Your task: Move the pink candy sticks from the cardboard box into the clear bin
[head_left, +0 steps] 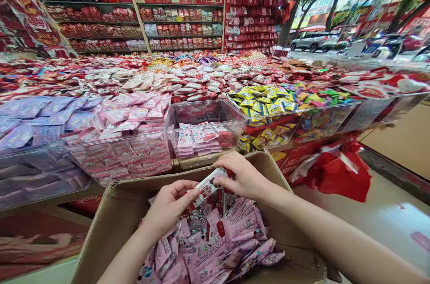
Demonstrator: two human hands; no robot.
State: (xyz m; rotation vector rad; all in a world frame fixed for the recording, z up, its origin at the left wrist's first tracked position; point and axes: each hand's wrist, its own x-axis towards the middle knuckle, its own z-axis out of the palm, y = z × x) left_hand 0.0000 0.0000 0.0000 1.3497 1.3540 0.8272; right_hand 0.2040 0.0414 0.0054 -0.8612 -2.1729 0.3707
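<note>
My left hand (173, 205) and my right hand (240, 175) together grip a white candy packet (206, 191) with a red emblem. The left thumb and fingers pinch its lower left end, while the right thumb presses on its upper right part. Both hands are above an open cardboard box (116, 205), which holds a heap of pink candy packets (215, 248). Just beyond the box stands a clear plastic bin (204, 118), partly filled with upright pink and white packets (201, 137).
To the left are bins of pink packets (134, 116) and lilac packets (30, 118). Yellow and blue packets (268, 101) fill a bin at right. A red bag (342, 172) hangs beside the box's right. Stocked shelves (181, 6) rise behind.
</note>
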